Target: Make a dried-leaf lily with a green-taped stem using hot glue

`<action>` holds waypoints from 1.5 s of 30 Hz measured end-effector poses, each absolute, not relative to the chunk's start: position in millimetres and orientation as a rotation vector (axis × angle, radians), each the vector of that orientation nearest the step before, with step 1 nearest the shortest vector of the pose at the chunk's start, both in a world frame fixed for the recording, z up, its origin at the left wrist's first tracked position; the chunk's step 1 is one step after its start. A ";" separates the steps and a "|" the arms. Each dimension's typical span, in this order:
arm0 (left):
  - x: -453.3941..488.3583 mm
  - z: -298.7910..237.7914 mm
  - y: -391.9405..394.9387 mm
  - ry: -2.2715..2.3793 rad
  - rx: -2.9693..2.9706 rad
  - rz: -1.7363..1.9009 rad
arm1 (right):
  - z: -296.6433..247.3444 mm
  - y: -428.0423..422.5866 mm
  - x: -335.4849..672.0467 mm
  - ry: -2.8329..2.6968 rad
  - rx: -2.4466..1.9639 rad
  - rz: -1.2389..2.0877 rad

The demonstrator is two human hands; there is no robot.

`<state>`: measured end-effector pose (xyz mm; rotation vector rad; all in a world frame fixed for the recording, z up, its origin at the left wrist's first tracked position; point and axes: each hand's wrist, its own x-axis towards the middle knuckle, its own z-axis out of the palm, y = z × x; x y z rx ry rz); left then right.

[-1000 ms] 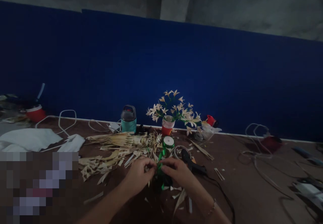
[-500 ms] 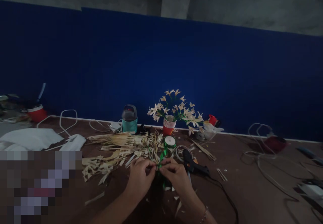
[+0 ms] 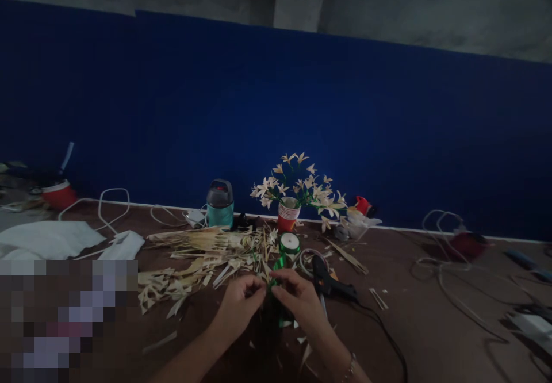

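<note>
My left hand (image 3: 241, 302) is closed in a pinch, thumb and fingertips meeting beside a thin green piece that is too small to name. Facing it, my right hand (image 3: 302, 299) pinches a shiny green ribbon (image 3: 279, 263). The two sets of fingertips are close together. Just beyond them lies the ribbon's roll (image 3: 290, 242), with a white round face. Pale dry husk strips (image 3: 202, 242) are heaped to the left of and beyond my left hand. Part of the ribbon shows beneath my right hand.
A black glue gun (image 3: 334, 284) with a trailing cord lies right of my right hand. Pale flowers (image 3: 319, 196) stand in a red paper cup (image 3: 288, 215) behind the roll. A teal container (image 3: 220, 206) and white cloth (image 3: 52, 239) are further left. A blue partition (image 3: 276, 113) bounds the back.
The fingertips of both hands have shifted slightly, and less of the green ribbon shows above my right hand. The view has moved a little to the right.
</note>
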<state>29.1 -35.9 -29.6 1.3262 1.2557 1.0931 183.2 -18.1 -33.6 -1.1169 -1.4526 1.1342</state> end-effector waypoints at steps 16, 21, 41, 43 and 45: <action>33.6 -30.1 -37.5 1.129 1.094 1.026 | -25.9 -21.3 183.0 -1.410 -1.223 1.226; 31.1 -28.7 -40.3 1.270 1.379 1.036 | -22.7 -24.4 178.5 -1.280 -1.253 1.314; 26.7 -19.1 -39.6 1.079 1.023 0.816 | -25.0 -22.5 178.0 -1.257 -1.217 1.486; 26.7 -17.5 -41.1 1.054 0.976 0.826 | -26.5 -22.7 178.9 -1.320 -1.204 1.444; 26.5 -17.0 -41.6 1.044 0.957 0.839 | -27.2 -23.4 179.9 -1.410 -1.204 1.357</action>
